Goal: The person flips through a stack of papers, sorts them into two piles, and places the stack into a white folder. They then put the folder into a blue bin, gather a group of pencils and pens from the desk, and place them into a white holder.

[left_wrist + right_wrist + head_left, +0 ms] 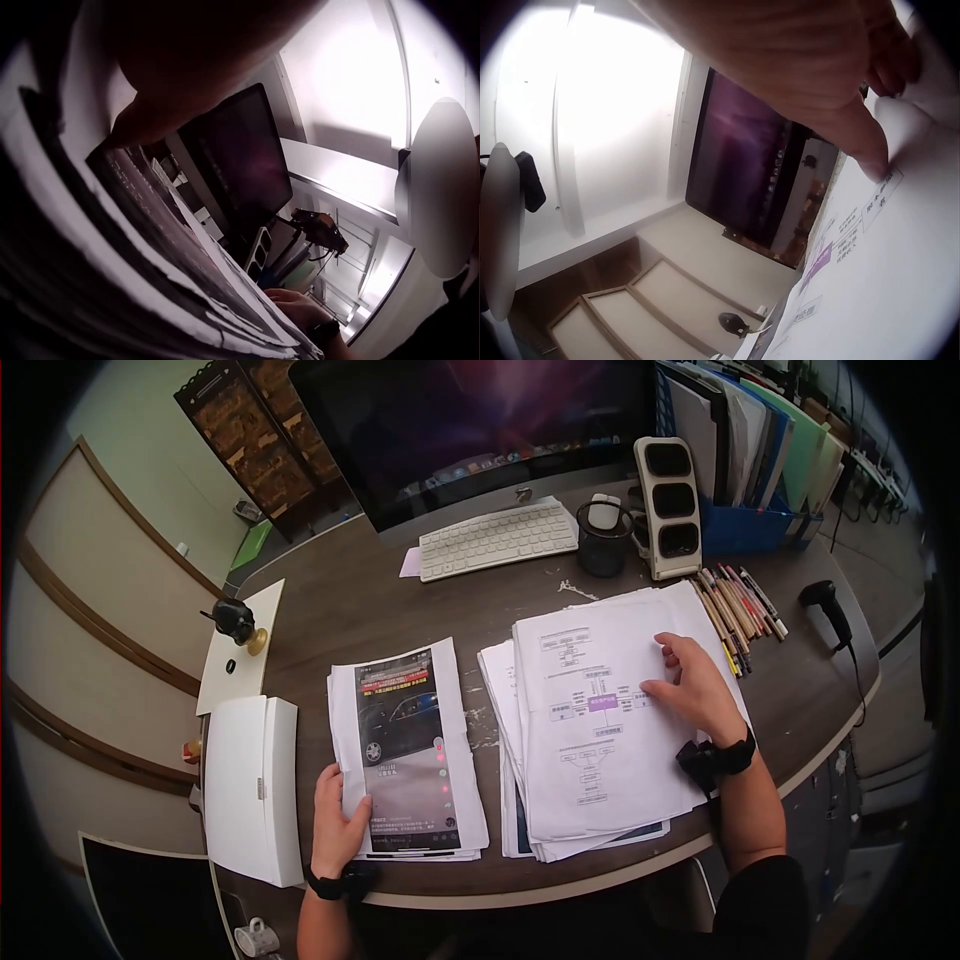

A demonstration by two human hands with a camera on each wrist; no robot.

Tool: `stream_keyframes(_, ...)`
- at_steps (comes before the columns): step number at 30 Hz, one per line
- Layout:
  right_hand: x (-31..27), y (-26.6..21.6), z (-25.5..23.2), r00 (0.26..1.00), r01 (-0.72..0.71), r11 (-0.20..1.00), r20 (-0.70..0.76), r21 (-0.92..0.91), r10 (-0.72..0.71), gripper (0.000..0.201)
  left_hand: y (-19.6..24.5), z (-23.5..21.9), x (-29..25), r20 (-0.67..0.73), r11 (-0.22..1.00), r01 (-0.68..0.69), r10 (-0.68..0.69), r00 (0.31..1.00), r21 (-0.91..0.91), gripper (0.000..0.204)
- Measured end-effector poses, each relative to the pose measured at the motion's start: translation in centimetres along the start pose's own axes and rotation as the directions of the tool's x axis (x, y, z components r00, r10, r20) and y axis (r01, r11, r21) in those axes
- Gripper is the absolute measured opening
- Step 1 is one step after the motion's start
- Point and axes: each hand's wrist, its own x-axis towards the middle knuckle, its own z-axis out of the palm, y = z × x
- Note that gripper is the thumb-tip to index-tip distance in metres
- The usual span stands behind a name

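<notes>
My left hand (340,825) holds the left edge of a small paper stack (465,800), thumb on top and fingers along the side. Its top sheet is a colour printout (405,740) showing a dark car. In the left wrist view, the thumb (150,116) lies at the layered sheets. My right hand (695,685) rests over a larger paper stack (560,790), whose top page carries diagrams and a purple box. Its thumb and fingers are spread apart on the page. In the right wrist view, the thumb (866,146) touches the sheet, which bulges beside the fingertips.
Behind the papers stand a keyboard (500,540), a monitor (480,430), a black mesh cup (603,550) and a white three-slot holder (668,510). Pencils (740,605) and a scanner (828,615) lie to the right. A white box (255,790) sits at the left.
</notes>
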Motion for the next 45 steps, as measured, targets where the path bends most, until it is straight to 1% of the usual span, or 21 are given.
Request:
stream_keyframes(5,0.2,-1.0,0.0,0.993,-0.107,0.991,0.052,0.083,0.103,0.060,2.2,-0.3,0.8,0.009,1.000,0.019,-0.019,1.000,-0.022,0.062)
stream_keyframes(7,0.0,-1.9,-0.2,0.990,-0.139,0.985,0.041,0.102,0.135,0.059,3.7,-0.7,1.2,-0.087,0.937,-0.032,0.067,0.994,0.348,0.061)
stream_keyframes(8,0.0,-2.1,-0.3,0.985,-0.171,0.978,0.031,0.122,0.168,0.059,4.6,-0.9,1.5,-0.087,0.937,-0.031,0.065,0.994,0.349,0.061)
stream_keyframes(10,0.0,-1.7,-0.1,0.987,-0.160,0.978,0.029,0.134,0.157,0.055,6.5,-1.0,2.2,0.063,0.955,-0.241,0.234,0.970,0.170,0.057)
stream_keyframes(12,0.1,-0.8,-0.1,0.989,-0.146,0.979,0.028,0.144,0.144,0.051,8.3,-0.1,2.7,0.256,0.951,-0.287,0.307,0.917,-0.110,0.051)
stream_keyframes(14,0.5,0.2,-0.1,0.974,-0.172,0.972,0.176,0.157,0.143,0.038,10.1,1.0,3.2,0.401,0.933,-0.231,0.330,0.855,-0.277,0.050)
stream_keyframes(18,0.5,0.4,0.1,0.992,-0.090,0.961,0.106,0.262,0.064,0.025,12.0,2.5,4.1,0.440,0.914,-0.263,0.383,0.813,-0.310,0.051)
stream_keyframes(21,0.5,-0.6,-0.6,0.980,-0.165,0.914,0.163,0.369,0.111,0.020,12.3,3.1,4.7,0.458,0.895,-0.356,0.444,0.770,-0.270,0.052)
stream_keyframes(23,0.5,-1.0,-0.8,0.963,-0.225,0.761,0.260,0.609,0.076,0.017,12.6,3.3,5.0,0.476,0.913,-0.308,0.403,0.782,-0.268,0.055)
stream_keyframes(24,0.4,-1.0,-0.8,0.963,-0.222,0.764,0.259,0.606,0.075,0.017,12.7,3.5,5.1,0.472,0.912,-0.309,0.405,0.783,-0.270,0.055)
stream_keyframes(26,0.2,-1.1,-0.7,0.953,-0.243,0.667,0.301,0.705,0.028,0.015,12.7,4.1,5.2,0.510,0.908,0.020,0.216,0.832,-0.418,0.061)
stream_keyframes(28,-0.1,-2.1,-0.8,0.950,-0.255,0.661,0.310,0.706,0.035,0.015,12.3,4.8,5.3,0.496,0.879,0.063,0.206,0.843,-0.472,0.062)
stream_keyframes(30,-0.5,-2.5,-0.7,0.941,-0.298,0.586,0.336,0.754,0.047,0.017,11.6,5.8,5.3,0.501,0.488,0.345,0.234,0.833,-0.802,0.060)
stream_keyframes(31,-0.7,-2.4,-0.6,0.937,-0.293,0.595,0.348,0.748,0.024,0.018,12.3,5.2,5.4,0.531,0.414,0.410,0.236,0.814,-0.813,0.046)
stream_keyframes(34,-1.3,-3.5,-0.4,0.932,-0.292,0.618,0.363,0.730,0.011,0.021,10.6,6.8,5.0,0.569,0.432,0.435,0.255,0.781,-0.790,0.036)
stream_keyframes(36,-1.7,-4.6,-0.7,0.938,-0.271,0.654,0.345,0.706,0.016,0.022,10.6,6.8,4.9,0.552,0.422,0.429,0.230,0.801,-0.799,0.034)
stream_keyframes(38,-1.9,-5.1,-1.0,0.862,-0.289,0.826,0.507,0.483,0.005,0.023,10.5,7.0,4.7,0.535,0.413,0.424,0.201,0.820,-0.806,0.035)
stream_keyframes(40,-2.2,-4.1,0.2,0.834,-0.297,0.833,0.551,0.467,-0.012,0.029,10.0,7.3,4.7,0.505,0.406,0.405,0.174,0.846,-0.819,0.038)
stream_keyframes(42,-2.2,-4.2,0.5,0.831,-0.293,0.900,0.551,0.324,0.073,0.035,10.0,7.1,4.6,0.485,0.382,0.400,0.158,0.860,-0.833,0.038)
stream_keyframes(44,-2.1,-3.9,0.4,0.857,-0.239,0.926,0.511,0.293,0.059,0.035,9.7,7.0,4.6,0.466,0.357,0.394,0.140,0.873,-0.847,0.039)
stream_keyframes(45,-1.8,-2.1,0.6,0.904,-0.217,0.920,0.422,0.327,0.063,0.033,9.2,7.1,4.6,0.421,0.402,0.344,0.117,0.900,-0.849,0.040)
